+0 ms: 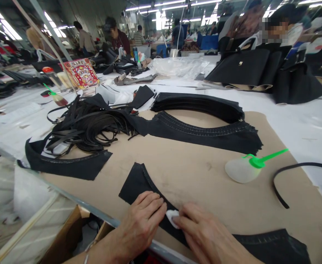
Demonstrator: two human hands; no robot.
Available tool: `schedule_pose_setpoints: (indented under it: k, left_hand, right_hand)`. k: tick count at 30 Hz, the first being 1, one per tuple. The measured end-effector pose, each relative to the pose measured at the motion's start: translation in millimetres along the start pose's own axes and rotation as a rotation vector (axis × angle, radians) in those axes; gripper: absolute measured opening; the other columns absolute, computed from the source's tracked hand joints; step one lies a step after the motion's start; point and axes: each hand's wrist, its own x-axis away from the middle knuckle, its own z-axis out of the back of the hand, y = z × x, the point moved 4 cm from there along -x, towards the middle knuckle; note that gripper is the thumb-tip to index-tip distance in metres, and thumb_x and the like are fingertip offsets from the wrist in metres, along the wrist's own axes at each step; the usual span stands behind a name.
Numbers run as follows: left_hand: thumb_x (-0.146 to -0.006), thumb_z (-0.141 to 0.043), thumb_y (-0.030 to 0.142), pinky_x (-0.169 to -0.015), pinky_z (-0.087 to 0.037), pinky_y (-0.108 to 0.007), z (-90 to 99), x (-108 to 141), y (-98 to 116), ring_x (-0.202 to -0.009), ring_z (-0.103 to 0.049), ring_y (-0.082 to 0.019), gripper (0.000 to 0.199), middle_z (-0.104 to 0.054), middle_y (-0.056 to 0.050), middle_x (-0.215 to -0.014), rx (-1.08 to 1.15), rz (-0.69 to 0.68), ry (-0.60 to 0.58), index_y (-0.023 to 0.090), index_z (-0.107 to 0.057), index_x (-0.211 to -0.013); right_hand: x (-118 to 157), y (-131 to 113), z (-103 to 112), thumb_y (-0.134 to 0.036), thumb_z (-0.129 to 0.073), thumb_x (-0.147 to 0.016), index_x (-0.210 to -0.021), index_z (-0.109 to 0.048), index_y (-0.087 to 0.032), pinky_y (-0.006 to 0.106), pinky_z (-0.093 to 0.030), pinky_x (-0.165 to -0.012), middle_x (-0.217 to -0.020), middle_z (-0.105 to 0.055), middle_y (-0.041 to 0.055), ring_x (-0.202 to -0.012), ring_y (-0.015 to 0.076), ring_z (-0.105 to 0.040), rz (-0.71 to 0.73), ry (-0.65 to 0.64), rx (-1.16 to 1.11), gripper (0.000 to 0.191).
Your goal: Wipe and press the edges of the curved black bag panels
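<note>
A curved black piece of leather-like material lies on the tan board near the table's front edge. My left hand is closed on it, the fingers bent and pressed together along its inner edge. Between the thumb and fingers of my right hand is a small white wad of cloth, pressed against the same piece just right of my left hand. Part of the piece is hidden under both hands. Beside my right forearm another curved black piece shows a row of marks along its edge.
On the tan board lie a squeeze bottle with a green spout, a black strip, stacked curved pieces, overlapping marked pieces and a heap of black strips. Below the table edge stands a cardboard box. Several people work beyond.
</note>
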Motion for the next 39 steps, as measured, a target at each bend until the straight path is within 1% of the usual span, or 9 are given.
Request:
schedule_pose_setpoints:
  k: [4, 10, 12, 15, 18, 23, 27, 33, 39]
  left_hand:
    - [-0.091, -0.041, 0.005, -0.091, -0.052, -0.039, 0.7, 0, 1, -0.1, -0.061, -0.021, 0.03, -0.07, -0.01, -0.101, 0.008, 0.015, 0.005, 0.01, -0.063, -0.111]
    - [-0.09, -0.041, 0.005, -0.092, -0.052, -0.04, 1.4, 1, -1, -0.1, -0.061, -0.022, 0.031, -0.069, -0.011, -0.102, 0.035, 0.037, -0.018, 0.011, -0.063, -0.112]
    - [-0.089, -0.041, 0.005, -0.091, -0.052, -0.04, 1.9, 1, -2, -0.1, -0.06, -0.022, 0.032, -0.068, -0.011, -0.102, 0.043, 0.051, -0.026, 0.012, -0.063, -0.112]
    - [-0.089, -0.044, 0.004, -0.092, -0.052, -0.038, 5.4, 0, -2, -0.102, -0.059, -0.021, 0.029, -0.066, -0.011, -0.103, 0.044, 0.074, 0.0, 0.012, -0.063, -0.109]
    - [-0.089, -0.046, 0.005, -0.089, -0.053, -0.035, 12.2, 1, -2, -0.098, -0.06, -0.019, 0.024, -0.066, -0.009, -0.098, 0.065, 0.135, 0.079, 0.013, -0.063, -0.103]
    - [-0.09, -0.047, 0.003, -0.089, -0.052, -0.033, 23.1, 7, -12, -0.099, -0.059, -0.018, 0.024, -0.065, -0.009, -0.101, 0.062, 0.254, 0.191, 0.013, -0.063, -0.105]
    - [-0.09, -0.043, 0.001, -0.095, -0.051, -0.035, 23.7, 2, -25, -0.108, -0.056, -0.02, 0.035, -0.064, -0.01, -0.11, 0.047, 0.229, 0.121, 0.014, -0.061, -0.118]
    - [-0.091, -0.04, 0.004, -0.094, -0.051, -0.038, 21.3, -2, -43, -0.109, -0.055, -0.021, 0.035, -0.066, -0.01, -0.109, -0.012, 0.211, 0.078, 0.014, -0.063, -0.114]
    - [-0.09, -0.04, 0.006, -0.094, -0.048, -0.04, 16.8, 4, -49, -0.111, -0.053, -0.023, 0.034, -0.067, -0.007, -0.112, -0.069, 0.179, -0.012, 0.016, -0.064, -0.112]
  right_hand:
    - [-5, 3, -1, 0.001, -0.041, -0.084, -0.111, -0.059, -0.015, 0.033, -0.048, -0.072, -0.094, -0.059, 0.0081, -0.081, 0.0203, -0.055, 0.009, 0.114, 0.094, 0.037]
    - [0, -7, -1, -0.003, -0.051, -0.082, -0.093, -0.063, -0.022, 0.029, -0.048, -0.072, -0.086, -0.061, 0.0023, -0.079, 0.0187, -0.058, 0.126, -0.052, 0.036, 0.025]
    - [0, -5, 13, -0.007, -0.047, -0.087, -0.096, -0.064, -0.023, 0.027, -0.048, -0.072, -0.088, -0.06, 0.0026, -0.081, 0.0171, -0.059, 0.08, -0.046, -0.065, 0.025]
    - [-6, 8, 32, -0.013, -0.039, -0.096, -0.108, -0.061, -0.023, 0.024, -0.049, -0.072, -0.093, -0.058, 0.0039, -0.082, 0.0141, -0.06, -0.068, 0.092, -0.205, 0.027]
    - [-13, 17, 35, -0.018, -0.036, -0.099, -0.11, -0.061, -0.022, 0.024, -0.049, -0.073, -0.093, -0.057, 0.0039, -0.08, 0.0134, -0.06, -0.155, 0.198, -0.269, 0.027]
    - [-26, 10, 26, -0.02, -0.033, -0.1, -0.107, -0.062, -0.022, 0.027, -0.049, -0.074, -0.093, -0.057, 0.0049, -0.081, 0.0149, -0.06, -0.135, 0.122, -0.312, 0.029]
    - [-40, 3, 26, -0.019, -0.034, -0.099, -0.102, -0.062, -0.021, 0.027, -0.049, -0.072, -0.091, -0.057, 0.005, -0.079, 0.0153, -0.06, -0.124, 0.123, -0.314, 0.029]
    - [-65, 6, 15, -0.011, -0.038, -0.096, -0.108, -0.063, -0.02, 0.03, -0.047, -0.076, -0.093, -0.057, 0.0047, -0.083, 0.0161, -0.058, -0.131, 0.094, -0.292, 0.029]
    - [-77, 5, 5, -0.006, -0.046, -0.09, -0.102, -0.064, -0.021, 0.038, -0.041, -0.081, -0.093, -0.06, 0.0043, -0.09, 0.0211, -0.051, -0.057, 0.081, -0.052, 0.027]
